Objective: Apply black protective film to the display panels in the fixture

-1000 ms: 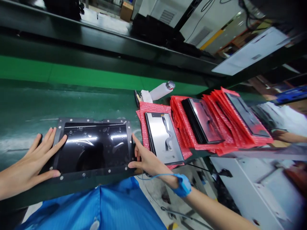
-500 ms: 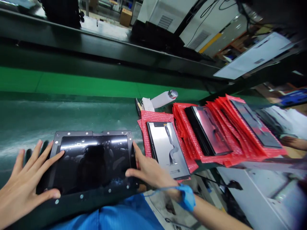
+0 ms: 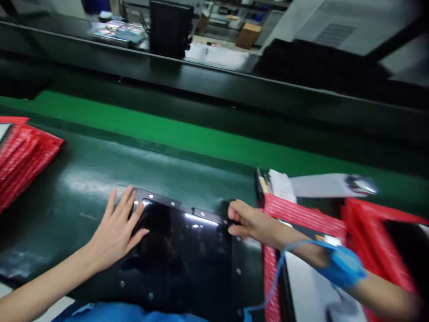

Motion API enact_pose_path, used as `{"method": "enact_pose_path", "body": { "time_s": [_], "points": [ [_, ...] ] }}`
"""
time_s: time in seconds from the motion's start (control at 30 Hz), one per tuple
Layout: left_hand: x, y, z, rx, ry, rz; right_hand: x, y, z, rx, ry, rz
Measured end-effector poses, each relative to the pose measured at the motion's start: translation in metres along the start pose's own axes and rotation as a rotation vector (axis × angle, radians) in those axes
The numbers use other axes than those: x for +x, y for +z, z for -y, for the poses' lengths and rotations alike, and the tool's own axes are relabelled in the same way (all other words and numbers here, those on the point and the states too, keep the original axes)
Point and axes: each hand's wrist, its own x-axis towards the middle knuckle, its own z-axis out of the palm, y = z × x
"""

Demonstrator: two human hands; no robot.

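A black screen panel lies in a dark frame with round silver dots along its border, in front of me on the green bench. My left hand rests on the frame's left side, fingers spread, thumb over the screen edge. At the upper right corner is my right hand, its fingers curled in towards the thumb; whatever may be between them is too small to make out. A blue wrist strap with a cord circles my right wrist.
Red bubble bags with a screen part on top lie to the right, more red bags at the far left. A white bottle lies behind the right-hand bags. A dark ledge runs along the back.
The view has swung left, bringing the left-hand red bags into sight. My right hand has moved from the frame's right side to its upper right corner, and its fingers have curled.
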Motion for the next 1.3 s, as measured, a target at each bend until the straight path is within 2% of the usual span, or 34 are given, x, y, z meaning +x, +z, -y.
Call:
{"method": "enact_pose_path", "body": {
  "time_s": [0.1, 0.3, 0.43, 0.5, 0.6, 0.7, 0.87, 0.93, 1.0, 1.1, 1.2, 1.3],
  "points": [
    [0.003, -0.001, 0.002, -0.067, -0.042, 0.036, 0.008, -0.003, -0.013, -0.054, -0.034, 0.061],
    [0.011, -0.003, 0.003, -0.237, -0.03, 0.095, 0.007, 0.002, -0.005, -0.153, -0.05, -0.083],
    [0.012, -0.002, 0.008, -0.213, -0.014, 0.09, 0.002, 0.01, 0.002, -0.018, 0.049, -0.15],
    [0.011, 0.001, 0.011, -0.189, -0.002, 0.072, -0.002, 0.02, 0.002, 0.065, 0.065, -0.236],
    [0.006, 0.006, 0.014, -0.167, 0.007, 0.022, -0.01, 0.04, 0.0, 0.115, 0.007, -0.481],
    [-0.001, 0.011, 0.018, -0.137, 0.004, -0.004, -0.024, 0.056, 0.0, 0.258, -0.017, -0.645],
    [-0.018, 0.016, 0.018, -0.122, -0.024, 0.007, -0.081, 0.083, -0.004, 0.394, 0.002, -0.727],
    [-0.025, 0.015, 0.015, -0.143, -0.047, 0.026, -0.108, 0.104, -0.006, 0.397, 0.025, -0.732],
    [-0.033, 0.01, 0.011, -0.174, -0.062, 0.059, -0.128, 0.128, -0.007, 0.378, 0.033, -0.68],
    [-0.045, -0.003, 0.011, -0.24, -0.047, 0.175, -0.144, 0.157, -0.004, 0.35, 0.015, -0.567],
    [-0.054, -0.017, 0.024, -0.296, 0.049, 0.329, -0.144, 0.165, 0.0, 0.326, 0.016, -0.492],
    [-0.057, -0.025, 0.038, -0.292, 0.15, 0.362, -0.137, 0.157, 0.001, 0.297, 0.057, -0.452]
  ]
}}
